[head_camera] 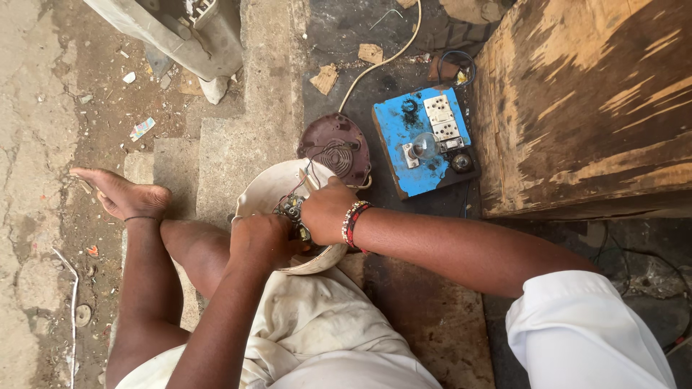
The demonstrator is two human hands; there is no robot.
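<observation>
Both hands meet over a round, cream-coloured plastic appliance housing (pixel 267 189) that rests on the person's lap, tilted so its open inside faces up. Left hand (pixel 263 239) is curled shut, gripping the near rim of the housing, with the knuckles facing the camera. Right hand (pixel 328 209), wearing a red, white and black beaded bracelet (pixel 353 224) at the wrist, is closed around a small cluster of wires and metal parts (pixel 292 209) inside the housing, between the two hands; what exactly the fingers pinch is hidden by the hand itself. Thin red and dark wires run from that cluster up past the right hand to a round, dark brown motor cover with a coiled grille (pixel 336 148), which lies on the ground just beyond the housing and touches its far edge.

Further beyond the right hand, and to its right, sits a blue-painted wooden board (pixel 398 130) carrying white sockets and switches, a clear glass bulb (pixel 425 145) and a black round knob. A pale cable (pixel 389 54) curves away from beside the motor cover. Right of the board stands a worn brown wooden box (pixel 591 101). Left of the left hand, a bare foot (pixel 122 194) rests on the cracked concrete floor (pixel 36 144).
</observation>
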